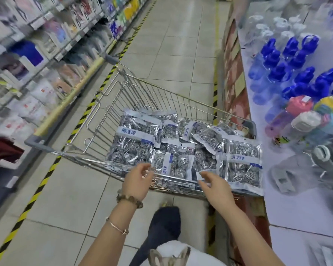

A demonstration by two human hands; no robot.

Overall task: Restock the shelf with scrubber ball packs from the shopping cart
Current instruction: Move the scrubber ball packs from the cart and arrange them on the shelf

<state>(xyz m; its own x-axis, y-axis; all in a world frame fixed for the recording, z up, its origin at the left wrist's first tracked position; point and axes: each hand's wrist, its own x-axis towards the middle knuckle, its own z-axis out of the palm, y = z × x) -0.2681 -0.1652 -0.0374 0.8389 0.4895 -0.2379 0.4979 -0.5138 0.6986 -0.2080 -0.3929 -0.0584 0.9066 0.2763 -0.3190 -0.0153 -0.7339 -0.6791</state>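
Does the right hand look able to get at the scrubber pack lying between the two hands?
Probably yes: the right hand hovers open over the near edge of the cart, and the pack lies just beside it with nothing on top.

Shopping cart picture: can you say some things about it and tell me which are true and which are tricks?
1. The silver wire shopping cart holds shiny packs of steel scrubber balls. True.
2. Both hands grip a pack. False: the left hand and right hand reach open toward the packs, gripping nothing.
3. Blue-capped clear plastic bottles stand on the white shelf at the right. True.
4. The left wrist is bare. False: it wears a brown beaded bracelet.
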